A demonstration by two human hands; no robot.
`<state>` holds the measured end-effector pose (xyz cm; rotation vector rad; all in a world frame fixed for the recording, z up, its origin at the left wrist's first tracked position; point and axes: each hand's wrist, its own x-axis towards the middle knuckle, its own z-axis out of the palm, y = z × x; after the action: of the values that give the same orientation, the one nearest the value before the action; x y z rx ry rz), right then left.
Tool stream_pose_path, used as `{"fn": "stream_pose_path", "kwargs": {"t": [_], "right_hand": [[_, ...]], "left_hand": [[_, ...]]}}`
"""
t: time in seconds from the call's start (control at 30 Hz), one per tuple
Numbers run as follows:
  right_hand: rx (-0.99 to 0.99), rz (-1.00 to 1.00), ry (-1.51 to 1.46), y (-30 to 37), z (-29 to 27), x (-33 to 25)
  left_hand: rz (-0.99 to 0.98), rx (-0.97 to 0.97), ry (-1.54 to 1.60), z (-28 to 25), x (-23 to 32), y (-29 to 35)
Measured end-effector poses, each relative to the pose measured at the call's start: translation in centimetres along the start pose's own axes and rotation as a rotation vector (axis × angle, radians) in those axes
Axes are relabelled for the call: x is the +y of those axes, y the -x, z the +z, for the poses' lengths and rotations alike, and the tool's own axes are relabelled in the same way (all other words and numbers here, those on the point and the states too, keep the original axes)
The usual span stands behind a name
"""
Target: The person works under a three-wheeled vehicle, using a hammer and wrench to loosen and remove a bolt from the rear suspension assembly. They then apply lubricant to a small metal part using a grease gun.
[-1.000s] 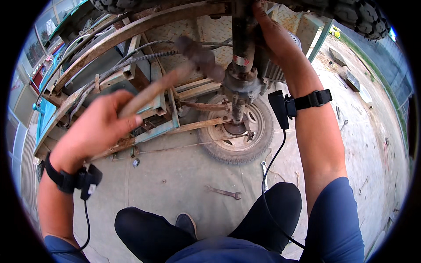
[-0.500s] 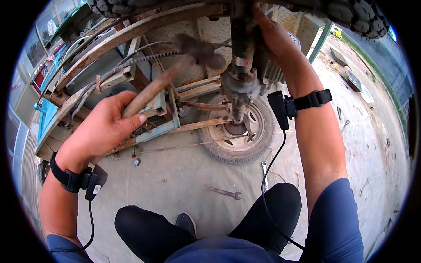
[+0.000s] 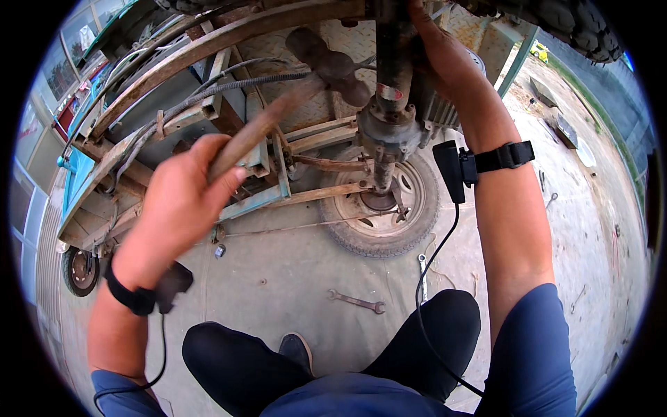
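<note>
hammer (image 3: 306, 90) left of axle (image 3: 389, 104), wheel (image 3: 382, 208) below, wrench (image 3: 358, 301) on ground (image 3: 278, 278)

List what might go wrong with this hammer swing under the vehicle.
1. The right hand rests on the axle housing close to the hammer head; a glancing blow could hit the fingers.
2. The left hand has its grip low on the worn wooden handle, so the hammer may twist or slip.
3. A loose wrench lies on the ground near the knees.

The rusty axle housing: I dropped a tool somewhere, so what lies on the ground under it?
Under the rusty axle housing stands a wheel; a steel wrench lies on the concrete nearer the knees. Ground behind the wheel is hidden.
</note>
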<state>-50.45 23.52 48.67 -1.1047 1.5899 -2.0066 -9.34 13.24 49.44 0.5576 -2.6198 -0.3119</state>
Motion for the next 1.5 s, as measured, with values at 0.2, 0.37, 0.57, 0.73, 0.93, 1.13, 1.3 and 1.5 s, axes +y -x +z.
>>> {"fn": "stream_pose_path", "kwargs": {"t": [0.2,0.37,0.57,0.73,0.93,1.13,1.3,1.5], "right_hand": [[0.016,-0.037,-0.053,1.4,1.8,-1.3],[-0.013,-0.113,0.031,0.2,0.6,-0.8],[-0.013,-0.092,-0.036,0.9,1.6,-1.0],[-0.006,-0.103,0.038,1.8,2.1,-2.5],[-0.018,-0.124,0.023,2.1,2.3,-2.7],[-0.034,-0.143,0.018,2.4,2.3,-2.9],[-0.054,-0.285,0.164,2.2,1.9,-2.4],[-0.035,-0.149,0.071,1.9,1.9,-2.3]], "left_hand": [[-0.306,-0.380,0.396,5.0,-0.1,3.8],[0.017,-0.004,0.061,5.4,0.0,4.2],[-0.513,-0.573,1.037,5.8,2.8,5.7],[-0.577,-0.536,1.269,5.3,5.2,4.8],[-0.663,-0.399,1.534,1.5,6.4,0.8],[-0.675,-0.303,1.400,2.1,6.4,1.9],[-0.612,-0.329,1.533,0.9,5.9,0.7],[-0.693,-0.390,1.418,2.6,7.2,1.6]]}}
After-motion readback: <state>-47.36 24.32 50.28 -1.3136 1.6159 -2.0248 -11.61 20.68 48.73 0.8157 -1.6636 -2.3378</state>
